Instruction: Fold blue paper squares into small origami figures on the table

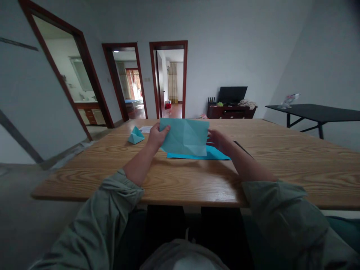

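A light blue sheet of paper (184,137) with faint crease lines is held up over the table. My left hand (158,135) grips its left edge, thumb on the near face and the other fingers hidden behind. At the right edge is my right hand (217,138), its fingers slightly apart; whether they touch the sheet I cannot tell. Beneath lies a brighter blue sheet (216,153), flat on the wooden table (180,180). To the left of my left hand stands a folded light blue paper piece (136,135) with a peaked shape.
A white paper (145,129) lies behind the folded piece. A thin dark edge (242,147) shows beyond my right forearm. Farther off are a black table (315,111) at right, a television (233,95) on a dark cabinet (232,111), and several doorways at left.
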`<state>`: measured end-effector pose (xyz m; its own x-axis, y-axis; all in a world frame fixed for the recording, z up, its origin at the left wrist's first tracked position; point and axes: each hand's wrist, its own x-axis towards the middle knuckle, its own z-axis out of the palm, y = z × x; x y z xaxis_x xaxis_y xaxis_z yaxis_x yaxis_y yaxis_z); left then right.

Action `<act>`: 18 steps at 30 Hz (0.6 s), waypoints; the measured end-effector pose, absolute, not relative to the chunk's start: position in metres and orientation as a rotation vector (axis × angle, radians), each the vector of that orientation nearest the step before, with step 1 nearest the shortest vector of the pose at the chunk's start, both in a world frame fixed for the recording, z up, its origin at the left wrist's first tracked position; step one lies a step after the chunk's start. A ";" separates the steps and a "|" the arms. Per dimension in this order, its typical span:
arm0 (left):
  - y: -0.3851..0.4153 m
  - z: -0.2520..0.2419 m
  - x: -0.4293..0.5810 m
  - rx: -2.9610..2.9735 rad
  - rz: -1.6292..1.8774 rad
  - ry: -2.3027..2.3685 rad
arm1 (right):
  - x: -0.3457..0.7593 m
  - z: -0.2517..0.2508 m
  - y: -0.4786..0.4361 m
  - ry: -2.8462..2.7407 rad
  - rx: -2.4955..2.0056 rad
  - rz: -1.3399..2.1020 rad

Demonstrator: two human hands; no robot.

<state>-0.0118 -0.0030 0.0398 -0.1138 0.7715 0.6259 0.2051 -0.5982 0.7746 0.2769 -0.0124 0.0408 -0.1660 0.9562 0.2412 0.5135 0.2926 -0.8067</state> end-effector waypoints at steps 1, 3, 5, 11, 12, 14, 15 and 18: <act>0.002 0.034 -0.013 1.716 1.714 1.104 | 0.276 0.035 -0.011 -1.796 -1.282 0.867; 0.010 0.023 -0.014 1.729 1.621 1.170 | 0.272 0.025 -0.009 -1.734 -1.181 1.029; 0.014 0.015 -0.015 1.789 1.515 1.250 | 0.268 0.017 -0.006 -1.728 -1.201 0.995; 0.018 0.000 -0.020 2.050 1.056 1.574 | 0.266 0.000 0.006 -1.894 -1.604 0.294; 0.017 -0.001 -0.019 2.087 0.974 1.594 | 0.265 -0.002 0.005 -1.945 -1.645 0.198; 0.014 -0.002 -0.017 2.174 0.846 1.603 | 0.262 -0.004 0.002 -2.045 -1.680 0.076; 0.011 -0.002 -0.015 2.222 0.798 1.605 | 0.260 -0.004 -0.001 -2.091 -1.685 0.034; 0.004 0.000 -0.011 2.374 0.660 1.609 | 0.255 -0.003 -0.011 -2.206 -1.684 -0.060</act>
